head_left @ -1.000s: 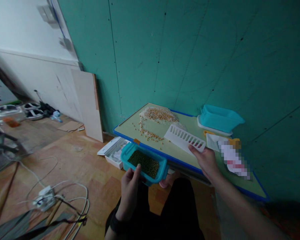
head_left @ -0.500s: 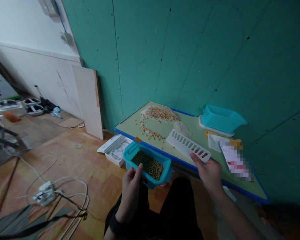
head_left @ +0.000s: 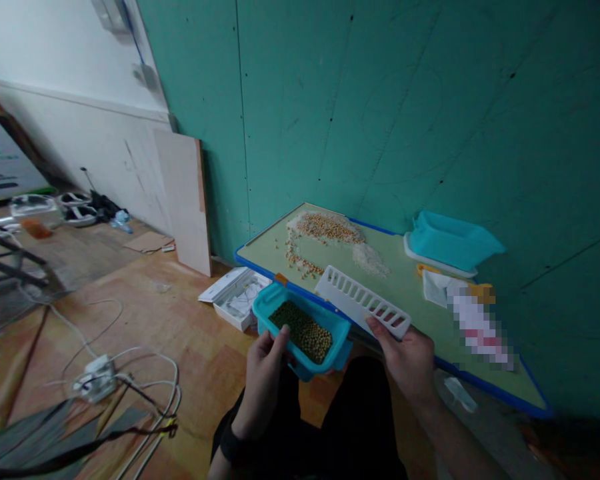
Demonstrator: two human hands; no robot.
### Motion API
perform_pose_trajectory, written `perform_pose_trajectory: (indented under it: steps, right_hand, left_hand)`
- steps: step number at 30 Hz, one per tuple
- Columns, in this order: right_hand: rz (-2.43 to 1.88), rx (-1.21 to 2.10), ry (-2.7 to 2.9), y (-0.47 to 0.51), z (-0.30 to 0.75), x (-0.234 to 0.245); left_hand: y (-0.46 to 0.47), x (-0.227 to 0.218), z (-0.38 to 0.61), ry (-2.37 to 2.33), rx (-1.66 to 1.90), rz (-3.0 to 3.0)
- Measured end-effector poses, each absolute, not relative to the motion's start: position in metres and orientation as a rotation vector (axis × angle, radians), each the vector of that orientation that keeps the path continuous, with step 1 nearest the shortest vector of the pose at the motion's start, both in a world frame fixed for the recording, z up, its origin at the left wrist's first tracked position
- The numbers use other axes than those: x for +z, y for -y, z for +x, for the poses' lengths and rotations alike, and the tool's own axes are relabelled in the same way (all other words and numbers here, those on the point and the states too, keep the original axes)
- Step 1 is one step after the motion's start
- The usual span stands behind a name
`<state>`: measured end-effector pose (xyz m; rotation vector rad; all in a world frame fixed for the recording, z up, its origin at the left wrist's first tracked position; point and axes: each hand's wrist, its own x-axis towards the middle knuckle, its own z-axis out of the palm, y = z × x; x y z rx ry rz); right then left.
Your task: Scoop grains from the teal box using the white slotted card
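Observation:
My left hand (head_left: 264,373) grips the near rim of a teal plastic box (head_left: 275,304) filled with green and yellowish beans, held just off the front edge of a low table (head_left: 415,300). My right hand (head_left: 405,357) holds a white slotted plastic piece (head_left: 360,299) by its near end, lying over the table edge beside the box. Piles of yellow kernels (head_left: 327,228) and white grains (head_left: 373,259) lie on the tabletop beyond.
An upturned teal box (head_left: 453,239) on a white lid sits at the table's back right, with papers (head_left: 475,323) near it. A white case (head_left: 233,297), a power strip (head_left: 96,381) with cables and a leaning board (head_left: 183,200) are on the wooden floor at left.
The white slotted piece has been drawn leftward and nearer, up against the teal box. The box has stayed in my left hand. The view has shifted slightly left.

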<state>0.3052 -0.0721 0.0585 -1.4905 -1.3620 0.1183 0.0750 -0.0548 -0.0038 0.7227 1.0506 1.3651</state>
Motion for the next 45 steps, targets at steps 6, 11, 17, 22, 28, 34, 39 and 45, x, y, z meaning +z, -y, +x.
perform_pose_trajectory:
  steps: [6,11,17,22,28,34,39,45]
  right_hand:
    - [-1.482,0.064,1.299,0.059,0.311,0.061]
    - [-1.459,0.061,1.289,0.041,0.311,0.060]
    - [-1.475,0.073,1.335,0.036,0.310,0.057]
    - [-1.480,0.126,1.329,0.031,0.308,0.059]
    - [-1.461,0.206,1.325,0.029,0.304,0.063]
    - [-1.454,0.243,1.348,0.030,0.306,0.059]
    - [-1.431,0.272,1.365,0.029,0.301,0.058]
    - [-1.379,0.315,1.414,0.038,0.290,0.060]
  left_hand:
    - [0.049,-0.011,0.065,-1.077,1.380,0.743]
    - [0.044,-0.019,0.059,-1.069,1.374,0.727]
    - [0.041,-0.021,0.056,-1.042,1.390,0.698]
    - [0.040,-0.016,0.053,-1.025,1.394,0.696]
    - [0.037,-0.015,0.048,-1.081,1.398,0.754]
    - [0.032,-0.017,0.048,-1.087,1.377,0.734]
    - [0.030,-0.013,0.048,-1.081,1.394,0.754]
    - [0.029,-0.006,0.048,-1.085,1.398,0.784]
